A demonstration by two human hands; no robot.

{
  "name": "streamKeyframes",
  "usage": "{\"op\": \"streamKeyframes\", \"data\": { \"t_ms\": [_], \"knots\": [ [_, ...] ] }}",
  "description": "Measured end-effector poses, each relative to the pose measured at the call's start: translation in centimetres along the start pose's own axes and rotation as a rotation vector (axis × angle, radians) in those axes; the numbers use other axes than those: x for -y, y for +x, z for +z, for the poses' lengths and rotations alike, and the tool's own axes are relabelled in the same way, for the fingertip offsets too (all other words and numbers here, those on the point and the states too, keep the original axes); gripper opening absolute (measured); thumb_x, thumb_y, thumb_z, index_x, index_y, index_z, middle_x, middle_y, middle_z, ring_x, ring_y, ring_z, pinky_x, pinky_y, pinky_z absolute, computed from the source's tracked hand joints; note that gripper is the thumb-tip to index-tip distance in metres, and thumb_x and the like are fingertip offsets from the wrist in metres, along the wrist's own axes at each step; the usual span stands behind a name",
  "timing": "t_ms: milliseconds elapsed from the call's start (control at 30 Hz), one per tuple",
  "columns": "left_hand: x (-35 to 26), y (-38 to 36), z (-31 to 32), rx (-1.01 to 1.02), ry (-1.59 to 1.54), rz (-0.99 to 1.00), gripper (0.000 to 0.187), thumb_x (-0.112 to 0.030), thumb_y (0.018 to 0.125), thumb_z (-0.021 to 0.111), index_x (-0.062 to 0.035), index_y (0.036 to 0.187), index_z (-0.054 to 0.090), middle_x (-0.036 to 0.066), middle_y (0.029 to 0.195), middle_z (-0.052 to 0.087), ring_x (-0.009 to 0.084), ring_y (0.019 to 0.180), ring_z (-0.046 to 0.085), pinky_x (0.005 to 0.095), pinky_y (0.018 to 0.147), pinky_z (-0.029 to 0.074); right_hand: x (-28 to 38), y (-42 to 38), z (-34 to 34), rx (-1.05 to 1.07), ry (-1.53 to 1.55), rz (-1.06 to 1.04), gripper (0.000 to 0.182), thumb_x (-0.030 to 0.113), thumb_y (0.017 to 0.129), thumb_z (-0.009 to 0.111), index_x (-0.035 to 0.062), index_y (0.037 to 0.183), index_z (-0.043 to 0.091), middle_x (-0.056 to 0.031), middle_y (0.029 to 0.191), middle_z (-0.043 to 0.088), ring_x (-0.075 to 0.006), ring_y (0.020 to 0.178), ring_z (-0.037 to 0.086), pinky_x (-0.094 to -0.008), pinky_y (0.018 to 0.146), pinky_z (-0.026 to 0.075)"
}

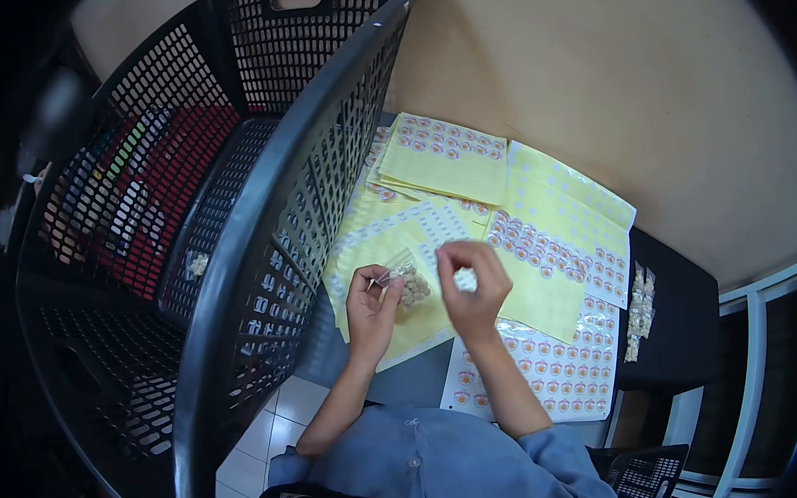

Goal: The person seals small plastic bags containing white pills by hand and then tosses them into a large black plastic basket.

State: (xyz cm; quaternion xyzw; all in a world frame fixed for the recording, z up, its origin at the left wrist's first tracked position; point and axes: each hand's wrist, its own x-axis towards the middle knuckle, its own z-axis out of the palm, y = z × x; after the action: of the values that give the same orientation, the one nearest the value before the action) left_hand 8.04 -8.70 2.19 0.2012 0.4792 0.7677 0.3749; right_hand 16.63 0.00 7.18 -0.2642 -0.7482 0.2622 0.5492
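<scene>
Pinched at its top edge, a small clear zip bag (415, 290) of pale beige pieces is held in my left hand (372, 309). My right hand (479, 294) is just to the right of the bag, with thumb and fingers curled into a pinch. A small whitish patch shows inside that curl; I cannot tell what the fingers hold. Beneath both hands lie yellow backing sheets (363, 238), some with rows of pale marks. A sheet of round orange-and-pink stickers (536, 382) lies under my right forearm.
A tall black perforated basket (235, 267) rises at the left, with a small bag (198, 265) inside. More sticker sheets (448, 161) are stacked against the wall. Filled small bags (641, 302) lie on a black surface (683, 327) at the right. Another black basket (648, 483) stands lower right.
</scene>
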Motion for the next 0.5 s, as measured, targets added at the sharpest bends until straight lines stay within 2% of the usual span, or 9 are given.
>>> {"op": "streamKeyframes", "data": {
  "t_ms": [67, 133, 167, 267, 500],
  "knots": [
    [0.4, 0.2, 0.6, 0.000, 0.025, 0.091, 0.020, 0.004, 0.078, 0.055, -0.0004, 0.093, 0.043, 0.005, 0.092, 0.044, 0.0081, 0.086, 0.047, 0.0178, 0.067, 0.044, 0.9, -1.1, -0.1, -0.014, 0.009, -0.033, 0.009, -0.004, 0.066, 0.065, -0.0011, 0.072, 0.059, -0.0100, 0.073, 0.060, -0.0159, 0.063, 0.059, -0.0232, 0.055, 0.048],
    [0.2, 0.0, 1.6, 0.023, 0.045, 0.158, 0.020, 0.005, 0.077, 0.055, 0.0001, 0.093, 0.043, 0.005, 0.092, 0.044, 0.0092, 0.088, 0.046, 0.0188, 0.069, 0.045, 1.0, -1.7, -0.2, -0.018, -0.081, -0.210, 0.013, -0.002, 0.063, 0.066, -0.0003, 0.074, 0.060, -0.0092, 0.077, 0.060, -0.0182, 0.062, 0.060, -0.0243, 0.054, 0.049],
    [-0.1, -0.2, 2.1, 0.036, 0.069, 0.228, 0.021, 0.006, 0.077, 0.055, 0.0006, 0.093, 0.043, 0.006, 0.092, 0.043, 0.0103, 0.089, 0.046, 0.0198, 0.072, 0.046, 1.0, -1.8, -0.3, -0.022, -0.084, -0.207, 0.013, -0.002, 0.063, 0.066, -0.0003, 0.074, 0.060, -0.0092, 0.077, 0.060, -0.0182, 0.062, 0.060, -0.0243, 0.054, 0.049],
    [-0.6, -0.6, 2.9, 0.080, 0.089, 0.281, 0.022, 0.007, 0.076, 0.054, 0.0012, 0.094, 0.043, 0.006, 0.092, 0.044, 0.0112, 0.091, 0.047, 0.0224, 0.076, 0.048, 0.8, -2.1, -0.6, 0.004, -0.117, -0.225, 0.015, -0.001, 0.061, 0.067, 0.0003, 0.074, 0.061, -0.0089, 0.077, 0.061, -0.0197, 0.064, 0.060, -0.0250, 0.055, 0.049],
    [-0.4, -0.8, 3.2, 0.120, 0.109, 0.284, 0.022, 0.009, 0.075, 0.054, 0.0008, 0.093, 0.044, 0.007, 0.094, 0.046, 0.0131, 0.094, 0.049, 0.0252, 0.077, 0.048, 1.0, -2.3, -1.1, 0.007, -0.105, -0.194, 0.014, -0.002, 0.061, 0.068, 0.0000, 0.074, 0.062, -0.0094, 0.077, 0.061, -0.0196, 0.066, 0.060, -0.0257, 0.057, 0.049]
  ]
}}
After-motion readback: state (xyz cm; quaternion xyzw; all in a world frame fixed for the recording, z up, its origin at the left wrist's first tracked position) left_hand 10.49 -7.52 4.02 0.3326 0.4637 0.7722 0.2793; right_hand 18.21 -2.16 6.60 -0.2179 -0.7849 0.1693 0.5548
